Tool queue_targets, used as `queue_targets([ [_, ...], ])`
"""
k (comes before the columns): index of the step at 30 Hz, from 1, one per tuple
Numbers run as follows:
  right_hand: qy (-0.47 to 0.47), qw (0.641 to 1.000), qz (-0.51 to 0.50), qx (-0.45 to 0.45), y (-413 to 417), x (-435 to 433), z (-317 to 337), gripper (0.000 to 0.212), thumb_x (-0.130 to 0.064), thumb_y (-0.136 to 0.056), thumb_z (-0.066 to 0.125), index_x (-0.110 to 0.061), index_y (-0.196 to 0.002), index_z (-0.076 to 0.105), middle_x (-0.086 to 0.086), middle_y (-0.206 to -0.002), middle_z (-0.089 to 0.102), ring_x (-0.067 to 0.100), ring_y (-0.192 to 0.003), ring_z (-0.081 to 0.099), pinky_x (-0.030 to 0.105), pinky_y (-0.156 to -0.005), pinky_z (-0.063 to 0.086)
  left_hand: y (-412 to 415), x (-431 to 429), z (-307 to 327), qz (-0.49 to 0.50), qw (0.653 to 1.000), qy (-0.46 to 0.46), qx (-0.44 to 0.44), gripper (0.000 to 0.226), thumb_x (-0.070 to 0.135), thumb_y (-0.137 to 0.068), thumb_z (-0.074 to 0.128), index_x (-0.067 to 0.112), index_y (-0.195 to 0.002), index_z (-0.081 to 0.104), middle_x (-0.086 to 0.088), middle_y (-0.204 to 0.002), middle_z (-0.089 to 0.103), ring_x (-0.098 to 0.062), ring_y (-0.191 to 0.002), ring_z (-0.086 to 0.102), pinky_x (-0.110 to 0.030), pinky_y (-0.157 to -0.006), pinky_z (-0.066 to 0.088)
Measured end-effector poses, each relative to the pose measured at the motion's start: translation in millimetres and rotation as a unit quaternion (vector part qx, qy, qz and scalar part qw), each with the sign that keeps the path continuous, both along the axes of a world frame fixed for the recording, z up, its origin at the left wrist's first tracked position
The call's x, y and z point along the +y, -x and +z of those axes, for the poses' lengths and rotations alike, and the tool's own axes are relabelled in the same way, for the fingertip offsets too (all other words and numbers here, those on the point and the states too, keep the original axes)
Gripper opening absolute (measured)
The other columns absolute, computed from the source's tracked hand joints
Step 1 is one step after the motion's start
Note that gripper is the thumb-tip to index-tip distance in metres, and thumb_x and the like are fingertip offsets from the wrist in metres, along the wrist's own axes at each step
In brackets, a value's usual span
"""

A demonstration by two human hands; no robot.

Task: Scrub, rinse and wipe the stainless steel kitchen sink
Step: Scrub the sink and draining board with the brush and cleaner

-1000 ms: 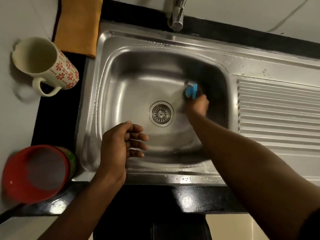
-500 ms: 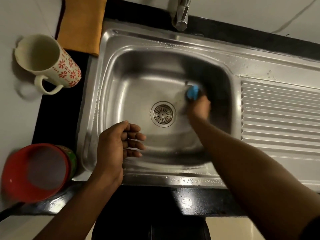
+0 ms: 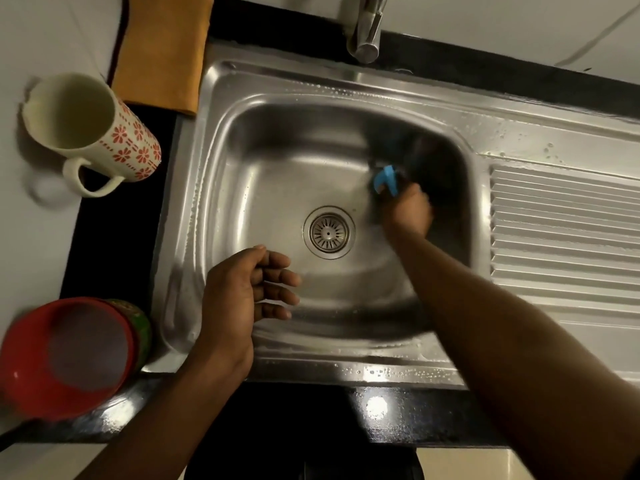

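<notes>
Orange cloth, mug, red bowl beside sink; blue scrubber, perhaps, inside.

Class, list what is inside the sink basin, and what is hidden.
Visible: the drain strainer and the right hand gripping a blue scrubber. The hand covers much of it; the forearm hides the basin's near right corner.

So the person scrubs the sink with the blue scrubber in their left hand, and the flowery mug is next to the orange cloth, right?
Almost. The head view shows the scrubber in the right hand, inside the sink. The left hand holds nothing. The mug is indeed next to the cloth.
</notes>
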State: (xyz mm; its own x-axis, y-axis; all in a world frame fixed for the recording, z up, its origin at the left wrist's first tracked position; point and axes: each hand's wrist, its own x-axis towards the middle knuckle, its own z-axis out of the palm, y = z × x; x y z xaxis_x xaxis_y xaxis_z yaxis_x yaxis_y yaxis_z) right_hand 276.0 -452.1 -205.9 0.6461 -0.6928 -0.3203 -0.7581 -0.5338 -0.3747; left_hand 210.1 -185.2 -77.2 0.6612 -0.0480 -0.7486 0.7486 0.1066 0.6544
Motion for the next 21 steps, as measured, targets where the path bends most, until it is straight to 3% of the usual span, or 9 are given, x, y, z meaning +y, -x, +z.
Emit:
queue_targets([
  [4,-0.087,0.988,0.119,-0.047,-29.9,96.2,-19.3,0.048,-0.034,-0.098,0.062,-0.04,-0.146,0.054,0.0,-0.119,0.074,0.023,-0.105,0.071,0.029,-0.081,0.048,-4.1,-2.4,-0.4,0.001,1.0,-0.007,0.001,0.038,0.03,-0.107,0.044,0.009,-0.092,0.071,-0.016,-0.081,0.075,-0.027,-0.06,0.066,-0.03,-0.049,0.049],
  [7,-0.103,0.978,0.178,-0.025,-41.1,96.5,-15.2,0.051,-0.033,-0.1,0.062,-0.038,-0.149,0.051,-0.003,-0.114,0.068,0.014,-0.096,0.063,0.028,-0.08,0.044,-6.0,0.8,-1.6,0.008,1.0,-0.017,-0.007,0.037,0.03,-0.107,0.044,0.01,-0.091,0.071,-0.015,-0.079,0.074,-0.028,-0.062,0.066,-0.031,-0.051,0.049],
  [10,-0.061,0.993,0.086,-0.049,-13.7,26.9,-12.1,0.048,-0.058,-0.095,0.064,-0.032,-0.136,0.065,-0.008,-0.115,0.075,0.012,-0.108,0.07,0.025,-0.085,0.049,-5.3,2.9,-4.5,-0.002,1.0,-0.013,0.0,0.038,0.031,-0.107,0.044,0.01,-0.091,0.071,-0.016,-0.081,0.074,-0.027,-0.063,0.066,-0.03,-0.05,0.049],
  [14,-0.038,0.997,-0.06,-0.037,7.1,-3.8,-13.2,0.04,-0.038,-0.1,0.065,-0.02,-0.135,0.064,0.005,-0.13,0.071,0.025,-0.123,0.065,0.034,-0.102,0.049,-2.5,4.2,-9.3,-0.008,1.0,-0.012,0.004,0.039,0.032,-0.108,0.044,0.009,-0.092,0.072,-0.017,-0.083,0.076,-0.027,-0.063,0.067,-0.03,-0.05,0.05],
  [17,-0.08,0.992,0.026,-0.095,-16.1,65.5,-27.8,0.047,-0.031,-0.098,0.065,-0.033,-0.144,0.059,-0.002,-0.122,0.075,0.018,-0.112,0.07,0.03,-0.092,0.054,-3.0,3.8,-10.4,0.0,1.0,-0.013,0.004,0.038,0.031,-0.108,0.045,0.009,-0.092,0.071,-0.017,-0.081,0.075,-0.026,-0.062,0.066,-0.029,-0.049,0.05],
  [21,-0.134,0.971,0.187,-0.062,-38.5,147.5,-23.1,0.059,-0.019,-0.1,0.06,-0.038,-0.154,0.046,0.007,-0.123,0.071,0.025,-0.103,0.071,0.04,-0.086,0.06,-4.3,6.1,-10.6,0.01,1.0,-0.027,-0.003,0.038,0.031,-0.107,0.045,0.01,-0.09,0.07,-0.015,-0.079,0.074,-0.026,-0.061,0.066,-0.029,-0.049,0.05],
])
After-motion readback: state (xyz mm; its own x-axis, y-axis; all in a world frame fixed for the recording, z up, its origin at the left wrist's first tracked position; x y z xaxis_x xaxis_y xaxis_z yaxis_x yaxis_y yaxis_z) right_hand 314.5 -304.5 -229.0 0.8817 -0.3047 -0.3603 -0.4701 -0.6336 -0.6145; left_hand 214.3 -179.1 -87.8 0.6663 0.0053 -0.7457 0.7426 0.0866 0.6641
